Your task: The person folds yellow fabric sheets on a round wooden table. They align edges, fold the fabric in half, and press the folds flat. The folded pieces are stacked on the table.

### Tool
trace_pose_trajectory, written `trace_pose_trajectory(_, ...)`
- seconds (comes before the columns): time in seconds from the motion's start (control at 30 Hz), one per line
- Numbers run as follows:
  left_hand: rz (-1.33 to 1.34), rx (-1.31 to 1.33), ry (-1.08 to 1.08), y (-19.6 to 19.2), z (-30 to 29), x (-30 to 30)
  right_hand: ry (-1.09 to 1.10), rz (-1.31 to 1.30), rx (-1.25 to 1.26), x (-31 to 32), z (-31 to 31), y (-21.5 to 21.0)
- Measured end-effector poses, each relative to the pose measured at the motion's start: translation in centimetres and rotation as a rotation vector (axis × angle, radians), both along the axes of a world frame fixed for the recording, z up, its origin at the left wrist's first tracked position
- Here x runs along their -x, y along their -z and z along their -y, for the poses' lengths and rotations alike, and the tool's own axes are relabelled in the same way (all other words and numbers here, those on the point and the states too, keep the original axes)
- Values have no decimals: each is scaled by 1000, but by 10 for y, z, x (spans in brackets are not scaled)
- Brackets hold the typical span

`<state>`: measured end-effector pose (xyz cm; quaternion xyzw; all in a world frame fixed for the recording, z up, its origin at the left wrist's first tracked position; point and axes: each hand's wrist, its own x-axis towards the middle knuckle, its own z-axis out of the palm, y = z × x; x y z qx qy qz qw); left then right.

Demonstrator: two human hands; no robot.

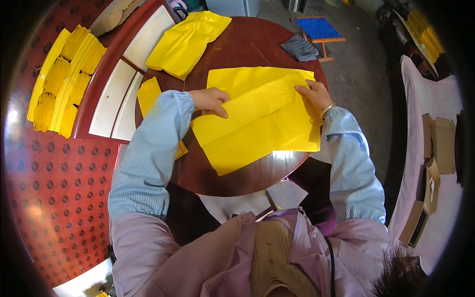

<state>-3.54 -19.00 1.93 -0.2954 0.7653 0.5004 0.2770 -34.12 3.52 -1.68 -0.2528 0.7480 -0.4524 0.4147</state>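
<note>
A creased yellow paper sheet [257,119] lies at a slant across the round table, on top of another yellow sheet [242,75] whose far edge and lower right corner stick out. My left hand [210,101] grips the upper sheet's left edge, its thumb resting on top and some fingers hidden. At the far right corner my right hand [316,95] pinches that same sheet between thumb and fingers. Beyond my left hand is a wrinkled yellow sheet [188,42]. A narrow folded yellow piece [148,94] sits by my left sleeve, partly covered by the arm.
The dark red round table [222,180] stands before me. Stacks of folded yellow paper [64,81] rest on a red patterned surface at the left. A grey cloth [300,48] lies at the table's far right edge, near a blue folding stool [318,29]. Cardboard boxes [440,143] sit at the right.
</note>
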Motion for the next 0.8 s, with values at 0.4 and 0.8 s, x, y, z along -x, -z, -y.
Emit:
trace_pose_trajectory(0.4,-295,278,-226,47,19,-26,112,-373,-69,-40,-62,13)
trace_pose_trajectory(0.8,-269,219,-372,44,-18,-57,-14,-379,-15,-42,-71,1)
